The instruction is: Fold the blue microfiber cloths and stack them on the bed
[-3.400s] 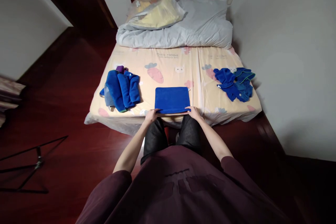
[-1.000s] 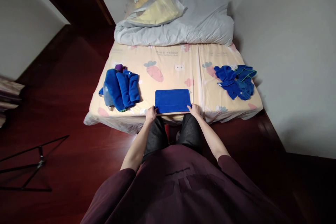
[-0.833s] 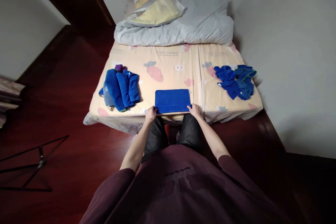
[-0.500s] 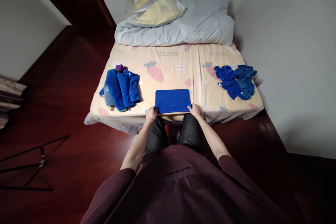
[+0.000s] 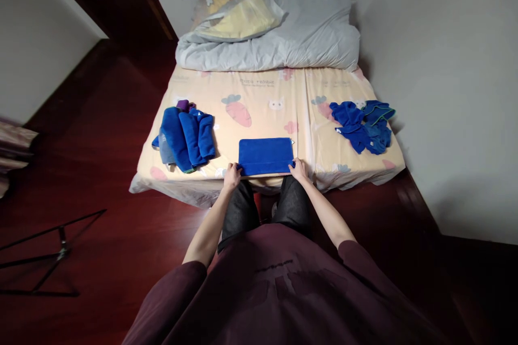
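Observation:
A blue cloth [image 5: 265, 155] lies flat as a rectangle on the bed's near edge, with a narrow folded strip along its front. My left hand [image 5: 232, 176] pinches its near left corner, and my right hand [image 5: 298, 170] pinches the near right corner. To the left on the bed sit several rolled or folded blue cloths [image 5: 190, 137], with grey and purple pieces among them. Crumpled blue cloths [image 5: 364, 125] lie in a loose heap on the right side of the bed.
The bed [image 5: 259, 97] has a peach sheet with carrot prints. A grey quilt [image 5: 315, 27] and a yellow bagged item [image 5: 246, 13] lie at its far end. Walls stand close on the right. A black metal stand [image 5: 62, 252] is on the floor at left.

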`<action>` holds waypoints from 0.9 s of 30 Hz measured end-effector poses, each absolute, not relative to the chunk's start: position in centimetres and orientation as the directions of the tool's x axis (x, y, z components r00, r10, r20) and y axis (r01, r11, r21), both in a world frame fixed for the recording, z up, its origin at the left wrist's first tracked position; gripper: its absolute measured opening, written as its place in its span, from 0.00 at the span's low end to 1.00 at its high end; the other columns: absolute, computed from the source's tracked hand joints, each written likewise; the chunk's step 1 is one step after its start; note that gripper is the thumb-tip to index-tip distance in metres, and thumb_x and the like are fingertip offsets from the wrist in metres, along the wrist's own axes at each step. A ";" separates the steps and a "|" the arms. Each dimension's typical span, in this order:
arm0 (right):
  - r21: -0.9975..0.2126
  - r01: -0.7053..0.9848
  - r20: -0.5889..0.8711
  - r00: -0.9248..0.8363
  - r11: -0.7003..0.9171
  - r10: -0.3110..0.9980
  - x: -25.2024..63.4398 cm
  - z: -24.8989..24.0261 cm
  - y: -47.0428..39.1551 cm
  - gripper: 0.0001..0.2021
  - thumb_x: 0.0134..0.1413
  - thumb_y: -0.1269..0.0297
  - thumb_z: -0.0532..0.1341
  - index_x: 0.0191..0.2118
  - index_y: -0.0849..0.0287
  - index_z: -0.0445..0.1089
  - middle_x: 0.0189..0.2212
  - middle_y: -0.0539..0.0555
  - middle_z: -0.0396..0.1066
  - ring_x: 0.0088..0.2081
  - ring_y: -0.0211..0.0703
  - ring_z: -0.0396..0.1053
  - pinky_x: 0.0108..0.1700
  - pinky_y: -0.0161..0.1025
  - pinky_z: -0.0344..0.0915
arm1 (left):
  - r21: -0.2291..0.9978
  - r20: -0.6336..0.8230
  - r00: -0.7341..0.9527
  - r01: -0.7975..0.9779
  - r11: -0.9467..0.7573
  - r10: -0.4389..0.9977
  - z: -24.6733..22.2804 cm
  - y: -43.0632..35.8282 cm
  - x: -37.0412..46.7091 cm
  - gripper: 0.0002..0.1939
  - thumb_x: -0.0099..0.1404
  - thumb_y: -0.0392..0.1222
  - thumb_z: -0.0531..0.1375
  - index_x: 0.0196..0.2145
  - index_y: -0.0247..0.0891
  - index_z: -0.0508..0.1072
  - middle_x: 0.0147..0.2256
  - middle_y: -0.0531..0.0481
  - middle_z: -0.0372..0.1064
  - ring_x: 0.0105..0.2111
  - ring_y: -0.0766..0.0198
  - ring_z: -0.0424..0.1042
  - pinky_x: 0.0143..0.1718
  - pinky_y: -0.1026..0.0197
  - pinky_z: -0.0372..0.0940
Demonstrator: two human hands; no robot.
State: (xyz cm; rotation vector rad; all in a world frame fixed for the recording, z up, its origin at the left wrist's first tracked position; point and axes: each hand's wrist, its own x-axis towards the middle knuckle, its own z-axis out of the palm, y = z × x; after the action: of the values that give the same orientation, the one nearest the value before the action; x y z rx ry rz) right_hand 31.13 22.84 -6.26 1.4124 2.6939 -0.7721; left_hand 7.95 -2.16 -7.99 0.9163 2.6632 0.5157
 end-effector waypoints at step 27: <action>-0.342 0.341 -0.074 -0.939 0.876 0.337 28.7 -8.3 22.2 0.27 0.62 0.73 0.64 0.66 0.59 0.69 0.68 0.61 0.66 0.69 0.53 0.64 0.74 0.55 0.52 | 0.333 -0.131 -0.405 0.842 0.425 0.905 -8.2 1.4 9.5 0.36 0.67 0.26 0.48 0.71 0.35 0.64 0.69 0.35 0.62 0.70 0.49 0.61 0.73 0.43 0.51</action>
State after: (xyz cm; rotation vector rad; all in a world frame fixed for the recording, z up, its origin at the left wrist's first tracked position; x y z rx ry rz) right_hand 28.74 22.24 -8.30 0.5483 3.0310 -0.5557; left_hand 9.47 1.45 -8.21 1.5120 2.3924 0.3089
